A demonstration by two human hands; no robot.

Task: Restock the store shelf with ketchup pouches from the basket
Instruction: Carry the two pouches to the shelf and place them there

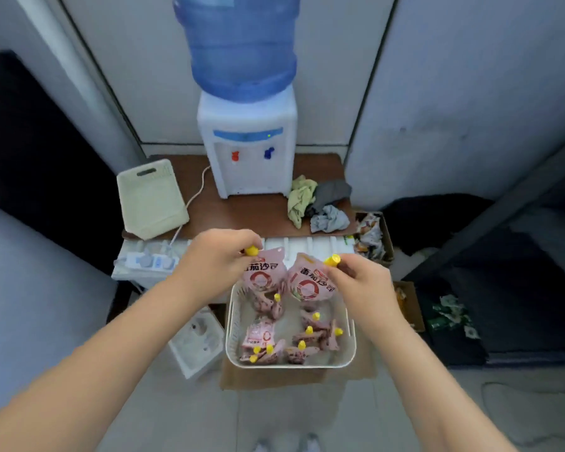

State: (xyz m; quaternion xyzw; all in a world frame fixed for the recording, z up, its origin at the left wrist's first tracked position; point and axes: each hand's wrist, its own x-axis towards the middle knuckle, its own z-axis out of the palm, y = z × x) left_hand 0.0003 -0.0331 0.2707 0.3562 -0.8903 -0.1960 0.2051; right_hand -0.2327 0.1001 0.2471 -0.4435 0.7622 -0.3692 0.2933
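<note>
Two hands, left, right, hold two pouches above basket.

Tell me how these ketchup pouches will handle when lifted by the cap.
Probably floppy: the pouch under the left hand hangs loosely from its yellow cap. Likely light, since pinched fingers carry each. The pouches in the basket lie slumped, so they probably won't roll.

Both forearms were bare, with no sleeves, watch or rings on the left hand or right hand. Pale shoes showed below, blurred.
</note>
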